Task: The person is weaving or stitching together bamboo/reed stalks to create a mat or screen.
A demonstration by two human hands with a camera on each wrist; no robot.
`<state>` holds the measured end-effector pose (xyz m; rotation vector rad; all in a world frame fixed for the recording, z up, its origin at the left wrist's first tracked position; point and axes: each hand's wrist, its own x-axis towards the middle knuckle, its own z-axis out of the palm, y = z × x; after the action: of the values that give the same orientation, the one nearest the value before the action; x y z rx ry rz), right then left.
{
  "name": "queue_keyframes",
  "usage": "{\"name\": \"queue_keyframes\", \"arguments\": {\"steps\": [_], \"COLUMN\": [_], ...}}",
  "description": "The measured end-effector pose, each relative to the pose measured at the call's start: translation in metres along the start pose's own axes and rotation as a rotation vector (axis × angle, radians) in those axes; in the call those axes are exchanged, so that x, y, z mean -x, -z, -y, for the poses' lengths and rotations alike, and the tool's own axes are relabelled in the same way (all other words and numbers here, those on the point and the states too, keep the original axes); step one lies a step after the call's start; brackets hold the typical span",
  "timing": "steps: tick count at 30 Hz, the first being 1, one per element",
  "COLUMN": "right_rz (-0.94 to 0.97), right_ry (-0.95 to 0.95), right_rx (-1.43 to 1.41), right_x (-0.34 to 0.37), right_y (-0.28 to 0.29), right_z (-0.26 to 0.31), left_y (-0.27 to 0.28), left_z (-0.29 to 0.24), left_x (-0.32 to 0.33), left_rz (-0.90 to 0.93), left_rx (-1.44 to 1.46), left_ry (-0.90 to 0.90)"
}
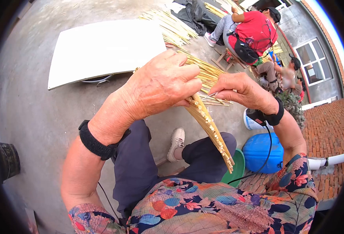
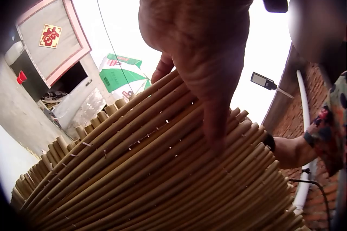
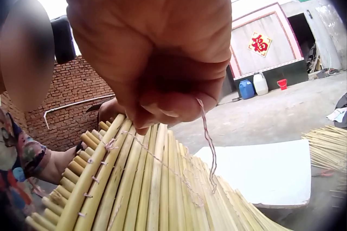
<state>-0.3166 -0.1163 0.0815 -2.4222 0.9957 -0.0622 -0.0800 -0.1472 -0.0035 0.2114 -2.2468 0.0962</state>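
A: Head view first. Where's the mat (image 1: 210, 126)?

B: Centre of the frame, slanting towards the lower right, its cut stalk ends showing along one edge. The left hand (image 1: 160, 84) grips its upper end, fingers bent over it.

A: And the right hand (image 1: 244, 91)?

B: Just right of the left one, thumb and forefinger brought together in a pinch by the mat's edge. What sits between them is too fine to make out here.

A: Anything only this view gives?

B: The seated person in a red top (image 1: 256, 35), upper right, and the blue barrel (image 1: 262, 153), lower right, with the green basin (image 1: 238, 167) just beside it.

A: Now the left wrist.

B: The mat spreads across the lower half. The left hand drops in from the top, one digit on the near face and another behind the upper edge, so the mat is held between them. The lamp (image 2: 263, 81), right of centre, appears in this view alone; the umbrella (image 2: 122, 74), left of centre, doesn't show in the head view.

A: And the right wrist?

B: The right hand fills the upper middle, fingers curled in tightly, with a thread (image 3: 209, 144) hanging from them over the mat, at lower centre. This view shows that thread most plainly. The white board (image 3: 263, 174) lies lower right.
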Motion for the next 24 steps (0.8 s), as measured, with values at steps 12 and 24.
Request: {"name": "queue_keyframes", "arguments": {"steps": [12, 24], "right_rz": [-0.112, -0.228], "right_ry": [0.019, 0.055], "right_rx": [-0.319, -0.581], "right_x": [0.013, 0.001], "right_y": [-0.046, -0.039], "right_z": [-0.018, -0.021], "left_y": [0.029, 0.056], "left_z": [-0.042, -0.067], "left_x": [0.001, 0.011], "left_rz": [0.122, 0.165], "left_rx": [-0.104, -0.115], "left_ry": [0.077, 0.060]}}
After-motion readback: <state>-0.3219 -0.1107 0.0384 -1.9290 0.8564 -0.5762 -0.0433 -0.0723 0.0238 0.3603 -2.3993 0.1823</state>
